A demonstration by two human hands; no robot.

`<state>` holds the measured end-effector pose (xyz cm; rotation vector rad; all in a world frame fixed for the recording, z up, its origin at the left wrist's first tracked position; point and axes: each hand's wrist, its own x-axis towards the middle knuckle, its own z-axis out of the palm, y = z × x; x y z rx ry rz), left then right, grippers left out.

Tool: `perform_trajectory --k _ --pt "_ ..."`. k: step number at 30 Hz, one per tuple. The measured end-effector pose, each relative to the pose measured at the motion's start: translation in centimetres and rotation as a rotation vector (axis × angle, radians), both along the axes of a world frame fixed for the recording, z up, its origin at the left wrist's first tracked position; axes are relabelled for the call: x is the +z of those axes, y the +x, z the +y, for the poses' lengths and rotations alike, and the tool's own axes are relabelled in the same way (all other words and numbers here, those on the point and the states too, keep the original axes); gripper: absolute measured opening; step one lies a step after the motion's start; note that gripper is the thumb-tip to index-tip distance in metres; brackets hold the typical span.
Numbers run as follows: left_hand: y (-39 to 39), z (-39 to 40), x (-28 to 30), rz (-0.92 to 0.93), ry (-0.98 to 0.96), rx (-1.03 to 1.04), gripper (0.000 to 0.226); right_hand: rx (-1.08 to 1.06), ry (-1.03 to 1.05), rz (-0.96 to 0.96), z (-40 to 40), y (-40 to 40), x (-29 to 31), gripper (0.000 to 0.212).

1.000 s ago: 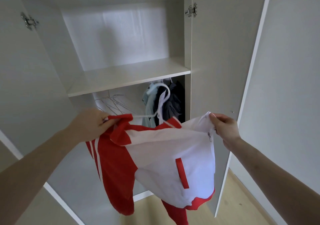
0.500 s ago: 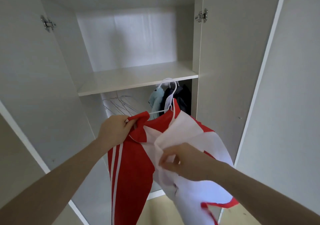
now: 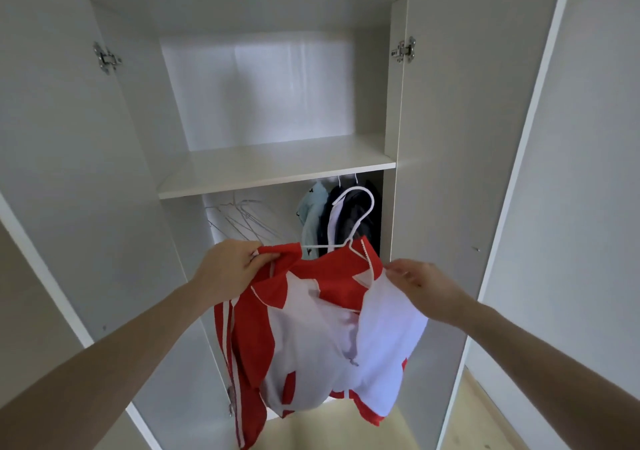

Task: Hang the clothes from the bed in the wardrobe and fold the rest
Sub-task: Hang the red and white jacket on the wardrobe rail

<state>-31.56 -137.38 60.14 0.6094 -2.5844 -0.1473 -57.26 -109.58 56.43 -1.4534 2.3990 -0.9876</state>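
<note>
A red and white jacket (image 3: 311, 338) hangs from a white hanger (image 3: 360, 217) in front of the open wardrobe (image 3: 277, 169). My left hand (image 3: 232, 266) grips the jacket's red left shoulder together with the hanger's end. My right hand (image 3: 419, 283) pinches the white front panel near the collar on the right side. The hanger's hook points up, below the shelf, in front of the hanging clothes. A red sleeve with white stripes dangles at the lower left.
Under the shelf, a light blue garment (image 3: 313, 214) and dark clothes (image 3: 353, 217) hang at the right, and several bare wire hangers (image 3: 242, 221) hang at the left. Both wardrobe doors (image 3: 460, 138) stand open. A wooden floor (image 3: 478, 415) shows below.
My right hand has moved from the middle of the jacket's front up to the right collar side, spreading the white panel. The jacket and hanger have risen a little towards the rail.
</note>
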Motion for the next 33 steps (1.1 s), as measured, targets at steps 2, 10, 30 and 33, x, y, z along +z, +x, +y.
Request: perform_trajectory --k 2,10,30,33 --pt "0.0 0.1 0.1 -0.006 -0.009 -0.027 0.035 0.02 -0.028 0.044 -0.9 0.5 -0.5 0.029" --pt "-0.9 2.1 1.8 -0.07 -0.069 -0.182 0.032 0.158 -0.292 -0.115 -4.3 5.0 0.6 0.033" --pt "-6.2 6.4 3.4 0.357 0.111 -0.18 0.03 0.32 -0.166 -0.488 -5.6 6.7 3.2 0.044" --pt "-6.6 6.8 3.8 0.511 0.125 -0.136 0.029 0.239 -0.194 -0.338 -6.0 7.3 2.9 0.044"
